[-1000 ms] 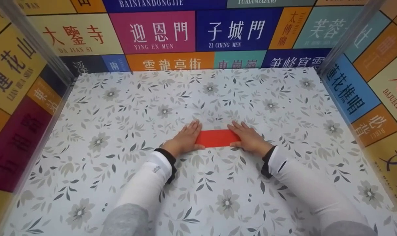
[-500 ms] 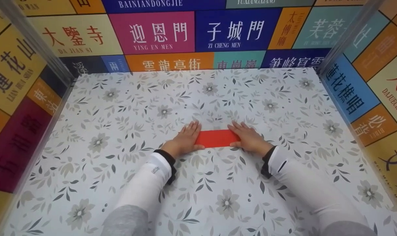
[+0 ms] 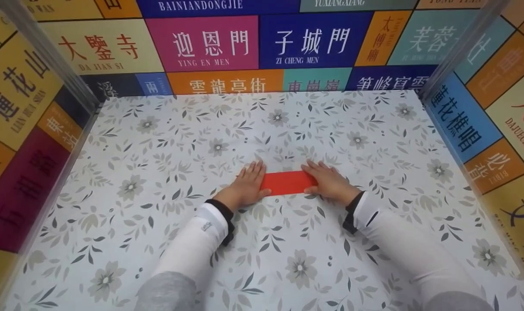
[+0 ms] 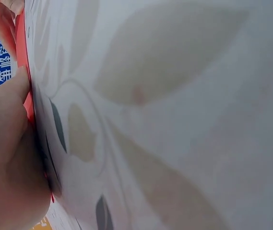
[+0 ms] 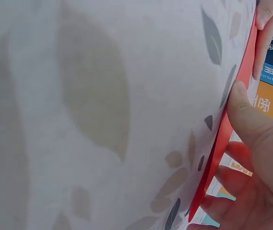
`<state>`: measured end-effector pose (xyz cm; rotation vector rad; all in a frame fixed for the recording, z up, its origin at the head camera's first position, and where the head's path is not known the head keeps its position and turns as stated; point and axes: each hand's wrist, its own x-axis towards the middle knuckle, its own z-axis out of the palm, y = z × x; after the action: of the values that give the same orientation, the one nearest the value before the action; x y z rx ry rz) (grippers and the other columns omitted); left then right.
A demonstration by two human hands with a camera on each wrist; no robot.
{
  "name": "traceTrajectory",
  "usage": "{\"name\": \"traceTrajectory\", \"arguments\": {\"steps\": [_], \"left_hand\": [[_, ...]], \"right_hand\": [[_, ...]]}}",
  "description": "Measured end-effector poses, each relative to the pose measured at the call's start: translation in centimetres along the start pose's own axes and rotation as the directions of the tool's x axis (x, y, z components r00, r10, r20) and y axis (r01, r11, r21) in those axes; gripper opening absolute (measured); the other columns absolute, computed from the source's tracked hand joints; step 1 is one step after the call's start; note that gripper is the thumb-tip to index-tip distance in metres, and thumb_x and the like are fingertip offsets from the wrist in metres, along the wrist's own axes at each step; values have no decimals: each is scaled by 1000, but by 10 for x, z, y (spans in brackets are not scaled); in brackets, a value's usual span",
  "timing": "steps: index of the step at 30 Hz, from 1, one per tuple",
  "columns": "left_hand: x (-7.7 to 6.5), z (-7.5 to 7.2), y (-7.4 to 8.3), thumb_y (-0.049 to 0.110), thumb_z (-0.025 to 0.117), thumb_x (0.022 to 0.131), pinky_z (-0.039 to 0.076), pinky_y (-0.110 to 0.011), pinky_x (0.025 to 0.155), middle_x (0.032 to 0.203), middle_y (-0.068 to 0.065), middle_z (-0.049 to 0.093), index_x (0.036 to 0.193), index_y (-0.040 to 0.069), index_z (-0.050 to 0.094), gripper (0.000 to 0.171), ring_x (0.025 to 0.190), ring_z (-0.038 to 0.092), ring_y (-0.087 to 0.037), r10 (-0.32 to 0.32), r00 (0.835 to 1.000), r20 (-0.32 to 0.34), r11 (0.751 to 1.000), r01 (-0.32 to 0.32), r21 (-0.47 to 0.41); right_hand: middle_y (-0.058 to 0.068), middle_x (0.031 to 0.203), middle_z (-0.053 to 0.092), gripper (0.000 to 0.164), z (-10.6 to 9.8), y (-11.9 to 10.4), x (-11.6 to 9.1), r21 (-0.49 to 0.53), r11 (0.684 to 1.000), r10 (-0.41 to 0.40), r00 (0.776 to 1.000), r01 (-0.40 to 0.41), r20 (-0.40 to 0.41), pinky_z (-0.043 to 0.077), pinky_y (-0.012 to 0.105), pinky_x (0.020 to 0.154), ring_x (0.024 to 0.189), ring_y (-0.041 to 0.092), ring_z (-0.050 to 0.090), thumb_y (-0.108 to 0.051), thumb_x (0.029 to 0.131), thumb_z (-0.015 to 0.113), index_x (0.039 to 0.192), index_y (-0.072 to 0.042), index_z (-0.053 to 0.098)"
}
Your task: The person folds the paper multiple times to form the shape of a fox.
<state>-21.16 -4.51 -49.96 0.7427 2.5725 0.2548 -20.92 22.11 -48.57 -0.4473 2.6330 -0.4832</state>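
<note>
A flat red rectangular piece of paper [image 3: 288, 183] lies on the patterned table, its long side running left to right. Over its left end rests my left hand [image 3: 247, 185], fingers extended forward and thumb along the near edge. My right hand [image 3: 330, 183] lies on the right end in a mirrored pose, the palm low to the table. Both ends of the paper are hidden under the hands. In the right wrist view, the red paper [image 5: 245, 67] shows edge-on beneath the thumb, slightly raised from the table at its near end. The left wrist view shows the left thumb [image 4: 18, 86] touching it.
A white floral cloth or sheet [image 3: 296, 229] covers the table. Upright panels with coloured blocks and lettering stand at the back [image 3: 206, 43], left [image 3: 20, 95] and right [image 3: 495, 129]. Clear edge strips [image 3: 465, 43] run along the corners.
</note>
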Motion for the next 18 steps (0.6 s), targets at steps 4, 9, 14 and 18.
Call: {"name": "traceTrajectory", "arguments": {"steps": [4, 9, 14, 18], "left_hand": [[0, 0, 2, 49, 33, 102, -1, -45, 122, 163, -12, -9, 155, 4, -4, 79, 150, -10, -29, -18, 1000, 15, 1000, 18, 4], [-1, -2, 4, 48, 32, 102, -2, -44, 122, 163, -12, -9, 155, 4, -4, 77, 150, -10, -28, -30, 999, 17, 1000, 30, 9], [1, 0, 3, 48, 32, 102, -3, -43, 122, 163, -10, -10, 155, 5, -5, 77, 150, -11, -27, -34, 999, 24, 999, 33, 14], [3, 1, 1, 50, 32, 102, -4, -42, 122, 163, -9, -12, 155, 6, -7, 79, 150, -13, -26, -38, 999, 37, 999, 38, 15]], "right_hand": [[18, 160, 22, 78, -4, -4, 0, -35, 999, 13, 1000, -13, -7, 15, 55, 118, 146, 42, 18, -29, 88, 71, 151, -6, 31], [23, 153, 34, 74, -9, -10, 0, -93, 995, 35, 999, -38, -28, 28, 52, 115, 139, 41, 34, -28, 86, 73, 146, -1, 39], [22, 139, 49, 63, -13, -14, 0, -117, 991, 60, 997, -64, -39, 35, 55, 108, 127, 40, 46, -30, 89, 69, 141, -2, 47], [21, 125, 57, 54, -18, -15, 1, -109, 991, 76, 996, -82, -56, 40, 52, 101, 114, 38, 53, -30, 91, 66, 135, -1, 54]]}}
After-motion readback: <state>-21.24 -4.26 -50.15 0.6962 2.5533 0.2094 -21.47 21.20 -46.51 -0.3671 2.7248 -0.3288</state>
